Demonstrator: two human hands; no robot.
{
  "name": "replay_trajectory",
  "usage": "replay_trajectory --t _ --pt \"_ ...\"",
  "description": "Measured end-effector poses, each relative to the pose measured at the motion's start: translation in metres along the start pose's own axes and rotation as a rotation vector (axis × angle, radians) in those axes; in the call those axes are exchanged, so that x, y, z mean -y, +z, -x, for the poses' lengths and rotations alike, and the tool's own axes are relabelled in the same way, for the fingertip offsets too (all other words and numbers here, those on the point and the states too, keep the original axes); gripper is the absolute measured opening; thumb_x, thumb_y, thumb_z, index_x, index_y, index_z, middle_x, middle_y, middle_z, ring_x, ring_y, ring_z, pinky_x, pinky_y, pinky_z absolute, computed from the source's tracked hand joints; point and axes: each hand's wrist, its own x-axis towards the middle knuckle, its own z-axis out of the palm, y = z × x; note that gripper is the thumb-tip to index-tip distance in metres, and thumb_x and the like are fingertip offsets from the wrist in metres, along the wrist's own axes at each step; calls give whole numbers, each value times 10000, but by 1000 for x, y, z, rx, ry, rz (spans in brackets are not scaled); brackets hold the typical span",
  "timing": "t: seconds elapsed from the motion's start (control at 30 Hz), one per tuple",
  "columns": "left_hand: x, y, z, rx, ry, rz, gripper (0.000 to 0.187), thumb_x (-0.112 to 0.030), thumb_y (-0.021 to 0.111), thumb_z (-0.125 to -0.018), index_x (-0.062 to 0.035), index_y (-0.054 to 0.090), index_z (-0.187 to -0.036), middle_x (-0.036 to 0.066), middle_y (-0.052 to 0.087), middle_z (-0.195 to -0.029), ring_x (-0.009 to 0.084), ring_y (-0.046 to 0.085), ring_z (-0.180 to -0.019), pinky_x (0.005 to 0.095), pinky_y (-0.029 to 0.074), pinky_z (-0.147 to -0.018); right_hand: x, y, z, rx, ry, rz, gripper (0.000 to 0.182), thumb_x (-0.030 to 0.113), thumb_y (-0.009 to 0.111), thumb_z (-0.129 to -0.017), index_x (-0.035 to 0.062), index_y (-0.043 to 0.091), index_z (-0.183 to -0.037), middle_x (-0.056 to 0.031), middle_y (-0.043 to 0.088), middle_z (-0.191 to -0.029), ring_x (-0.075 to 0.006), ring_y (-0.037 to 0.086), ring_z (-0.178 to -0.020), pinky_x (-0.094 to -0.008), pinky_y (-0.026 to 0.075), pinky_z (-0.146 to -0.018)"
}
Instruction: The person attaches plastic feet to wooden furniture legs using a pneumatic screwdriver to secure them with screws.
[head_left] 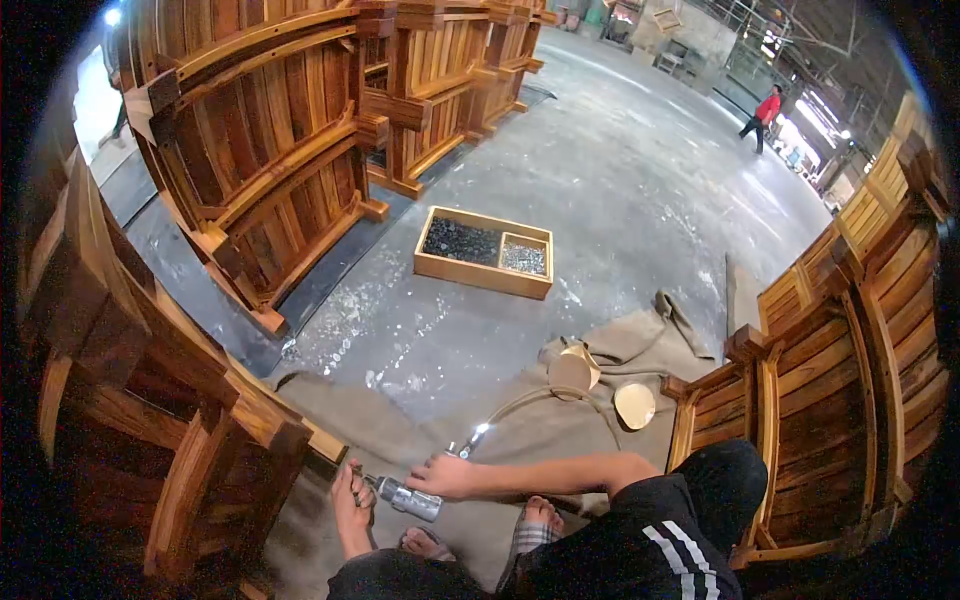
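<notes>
A silver air drill point(410, 500) lies low in the view, its nose pointing left toward the corner of a slatted wooden piece point(235, 420). My right hand point(445, 477) is wrapped around the drill's handle from above. A clear air hose point(520, 400) runs from a fitting beside that hand across the cloth. At the drill's nose, my left hand point(352, 505) is closed with its fingers curled; what sits inside them is too small to make out. Both hands are close to the wood's lower edge.
A wooden box point(480, 272) with two compartments holds dark pieces and small shiny ones. Brown cloth point(650, 350) covers the floor, with round tan discs point(634, 406) on it. Slatted wooden furniture stands left and right point(820, 410). A person in red point(767, 108) walks far off.
</notes>
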Motion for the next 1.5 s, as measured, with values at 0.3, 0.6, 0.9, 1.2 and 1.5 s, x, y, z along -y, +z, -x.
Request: replay_trajectory --t 0.3,0.6,0.9,1.2,1.5 --pt "-8 8 7 41 -35 103 191 -266 492 -943 -120 547 -1052 -47 342 -539 66 303 -390 207 247 -326 0 -8 -2 -13 -4 -9 454 171 582 -693 61 429 -1106 -123 502 -880 -294 583 -661 -419 459 -607" --pt "-9 5 7 43 -59 110 150 -234 520 -929 -104 553 -997 -39 325 -532 81 290 -384 220 237 -335 1 -9 -2 55 -15 -38 511 167 597 -673 63 419 -1141 -137 490 -913 -321 578 -668 -437 459 -637" --pt "-11 0 9 -15 -63 42 173 -233 542 -918 -89 570 -1009 -40 315 -534 84 301 -389 222 231 -350 5 -6 -4 94 29 -81 504 148 603 -674 60 415 -1134 -145 497 -916 -343 578 -656 -439 457 -618" --pt "-4 -11 15 54 -115 188 190 -251 535 -917 -92 584 -1008 -26 381 -573 79 345 -418 218 264 -349 6 -5 -3 25 26 -73 412 169 564 -717 57 437 -1092 -145 508 -867 -335 581 -628 -439 459 -574" --pt "6 -24 26 -61 -175 311 133 -173 517 -897 -50 537 -944 7 441 -682 88 379 -510 216 285 -381 -1 -14 0 -39 -10 -20 335 192 549 -748 70 446 -1043 -127 514 -836 -309 605 -624 -422 474 -545"
